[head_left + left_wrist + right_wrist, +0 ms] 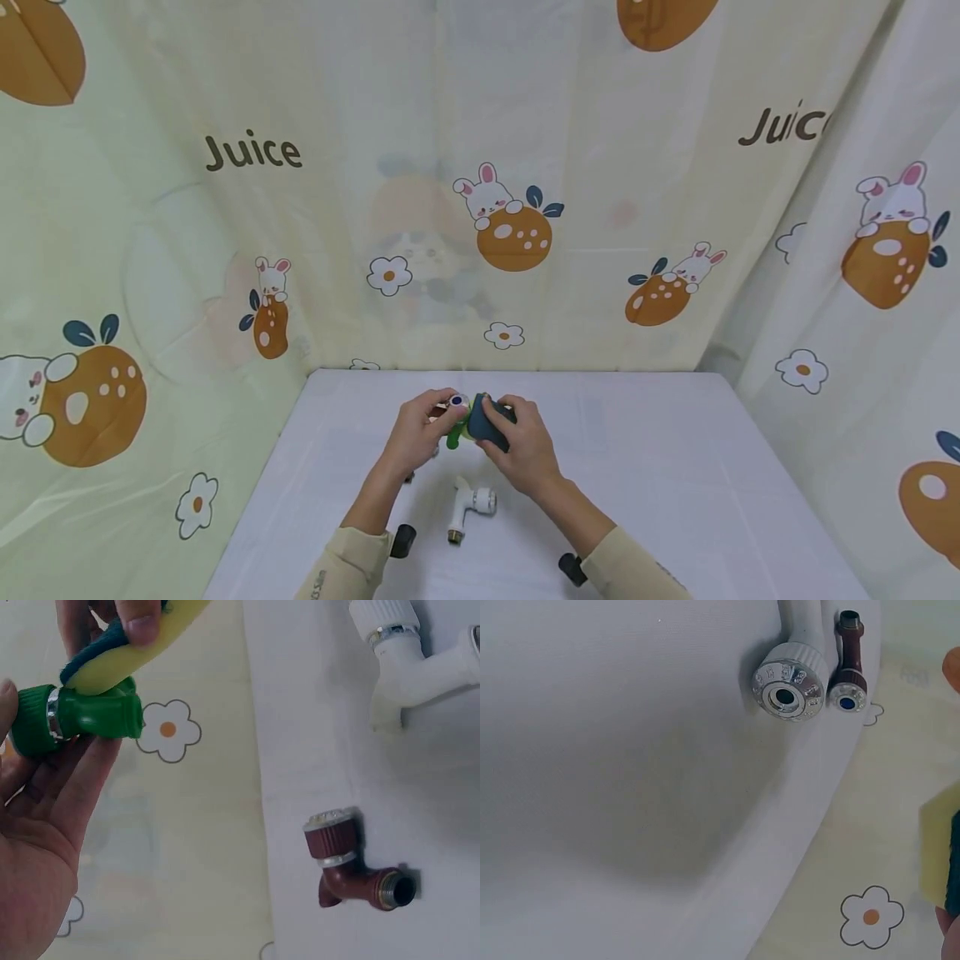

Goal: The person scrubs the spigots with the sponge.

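Note:
My left hand [416, 429] grips a green plastic tap [94, 714] by its ribbed knob end, raised above the table. In my right hand [531, 446] is a sponge [489, 423] with a dark teal scouring side and a yellow foam side [150, 658]. The yellow foam lies against the green tap's body in the left wrist view. Only the sponge's edge [935, 847] and a bit of finger show at the right of the right wrist view. A white tap [463, 504] lies on the table below the hands. Near it is a dark red tap [341, 862], mostly hidden behind my left arm in the head view.
The table [645, 483] has a white cover. A printed curtain [525, 100] with rabbits, oranges and flowers hangs behind it and at both sides. Black wrist devices [403, 540] sit by both sleeves.

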Demonstrator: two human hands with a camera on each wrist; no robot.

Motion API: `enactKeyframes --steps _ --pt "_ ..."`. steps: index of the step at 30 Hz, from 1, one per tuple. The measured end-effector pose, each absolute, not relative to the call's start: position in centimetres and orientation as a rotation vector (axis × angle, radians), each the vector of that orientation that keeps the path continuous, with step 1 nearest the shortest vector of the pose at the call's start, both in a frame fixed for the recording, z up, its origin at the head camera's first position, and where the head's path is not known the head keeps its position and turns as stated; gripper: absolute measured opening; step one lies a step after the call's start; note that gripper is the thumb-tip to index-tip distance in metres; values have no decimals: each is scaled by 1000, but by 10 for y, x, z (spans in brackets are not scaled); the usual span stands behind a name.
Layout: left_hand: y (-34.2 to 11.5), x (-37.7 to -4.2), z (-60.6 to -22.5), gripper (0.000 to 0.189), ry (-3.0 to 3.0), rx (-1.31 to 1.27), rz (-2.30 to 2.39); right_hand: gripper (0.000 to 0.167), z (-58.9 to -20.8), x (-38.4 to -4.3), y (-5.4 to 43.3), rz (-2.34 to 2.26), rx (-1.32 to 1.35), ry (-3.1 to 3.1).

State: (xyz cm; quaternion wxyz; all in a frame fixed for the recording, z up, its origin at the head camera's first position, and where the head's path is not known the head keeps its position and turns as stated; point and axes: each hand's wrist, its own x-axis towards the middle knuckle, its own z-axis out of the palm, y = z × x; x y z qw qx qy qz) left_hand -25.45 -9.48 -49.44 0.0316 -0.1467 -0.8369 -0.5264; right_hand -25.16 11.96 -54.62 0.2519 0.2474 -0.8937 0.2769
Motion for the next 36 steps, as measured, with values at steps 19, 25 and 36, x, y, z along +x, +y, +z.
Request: enactKeyframes --steps 19,25,36 --pt "-98 -253 -492 28 -2753 -695 -1243 61 -544 -253 119 369 648 -2566" --pt "-100 -252 -495 34 -2768 -659 -1308 61 -541 -255 120 485 565 -2542" --pt "-102 -251 -496 38 -2669 -499 -1430 63 -535 -258 118 1182 320 -2407"
